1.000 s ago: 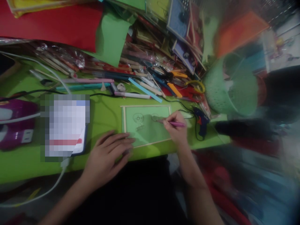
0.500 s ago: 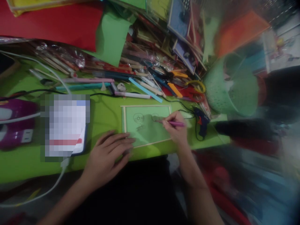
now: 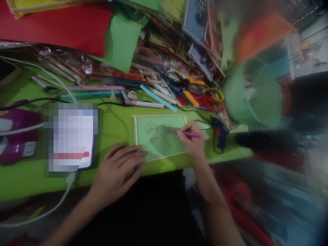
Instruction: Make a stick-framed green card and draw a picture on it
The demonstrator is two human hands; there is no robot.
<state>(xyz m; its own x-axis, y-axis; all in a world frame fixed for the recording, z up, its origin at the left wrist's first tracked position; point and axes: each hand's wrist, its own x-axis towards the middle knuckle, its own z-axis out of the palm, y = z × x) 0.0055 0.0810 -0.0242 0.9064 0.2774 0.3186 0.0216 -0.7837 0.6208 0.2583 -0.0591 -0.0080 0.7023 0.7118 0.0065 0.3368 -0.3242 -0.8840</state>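
A green sheet of paper (image 3: 161, 145) edged with thin wooden sticks lies on the green table. Dark pen lines form a round drawing (image 3: 151, 129) on its left part and a second, fainter circle farther right. My right hand (image 3: 191, 138) grips a purple pen (image 3: 192, 134), its tip at the second circle. Flat on the lower left corner of the sheet rests my left hand (image 3: 121, 164), fingers stretched out and holding nothing.
Left of the sheet lies a phone (image 3: 73, 140) with a blurred-out screen and a white cable. A glue gun (image 3: 219, 133) sits to the right, near a green perforated basket (image 3: 238, 92). Behind are several markers (image 3: 146, 104), scissors (image 3: 214, 94), sticks and coloured paper. A purple power strip (image 3: 15, 136) stands far left.
Almost nothing differs. Both hands keep their places, and the pen tip stays at the right-hand circle.
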